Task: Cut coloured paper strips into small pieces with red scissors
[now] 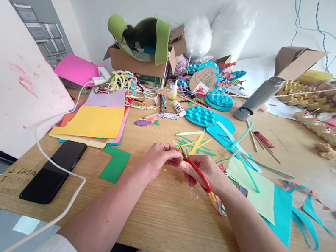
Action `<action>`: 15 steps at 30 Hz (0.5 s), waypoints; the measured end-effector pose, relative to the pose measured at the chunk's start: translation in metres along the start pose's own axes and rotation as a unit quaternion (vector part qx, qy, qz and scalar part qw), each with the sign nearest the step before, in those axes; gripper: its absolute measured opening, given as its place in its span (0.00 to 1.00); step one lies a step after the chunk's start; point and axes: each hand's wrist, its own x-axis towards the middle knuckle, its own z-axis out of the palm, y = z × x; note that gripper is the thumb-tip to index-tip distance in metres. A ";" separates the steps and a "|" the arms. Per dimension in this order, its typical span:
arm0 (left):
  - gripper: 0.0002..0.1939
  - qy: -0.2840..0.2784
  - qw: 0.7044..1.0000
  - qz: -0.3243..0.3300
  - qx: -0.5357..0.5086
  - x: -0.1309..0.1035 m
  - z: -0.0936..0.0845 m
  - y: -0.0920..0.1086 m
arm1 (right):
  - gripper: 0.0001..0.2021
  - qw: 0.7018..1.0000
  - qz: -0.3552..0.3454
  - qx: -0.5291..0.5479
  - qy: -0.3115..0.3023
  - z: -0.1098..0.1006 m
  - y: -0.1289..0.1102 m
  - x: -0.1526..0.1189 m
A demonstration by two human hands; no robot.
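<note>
The red-handled scissors (pixel 198 170) are held just above the near middle of the wooden table (pixel 167 216), blades pointing away from the person and slightly leftward. The right hand (pixel 206 170) grips them by the handle, and the left hand (pixel 162 158) is beside the blades, its thumb and fingers drawn together in a pinch; whatever lies between those fingertips is too small to tell. Just beyond the hands, yellow paper strips (pixel 197 143) lie crossed over thin green ones. To the right of the strips, a pale green sheet (pixel 256 188) partly overlaps a turquoise sheet (pixel 282 214), near the right forearm. On the left, an angular green paper piece (pixel 114 164) lies between the left forearm and a black phone (pixel 54 173), with a white cable (pixel 83 181) running across the phone. Beyond these, a yellow sheet (pixel 94 122) tops a stack of coloured paper. Farther back, a purple fish cutout (pixel 142 123) lies near a white bottle (pixel 179 109), a silver flask (pixel 257 100) lies tilted to the right, and a cardboard box (pixel 145 64) near the wall holds a curled green sheet (pixel 162 38).
</note>
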 end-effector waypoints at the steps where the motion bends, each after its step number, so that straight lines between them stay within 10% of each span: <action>1: 0.08 0.000 1.000 -0.001 -0.001 0.000 0.000 0.000 | 0.20 1.000 -0.003 0.001 -0.002 0.000 0.000 0.000; 15: 0.09 0.002 0.999 0.004 -0.037 0.002 -0.001 -0.003 | 0.20 1.000 0.002 -0.013 0.013 0.001 0.001 0.002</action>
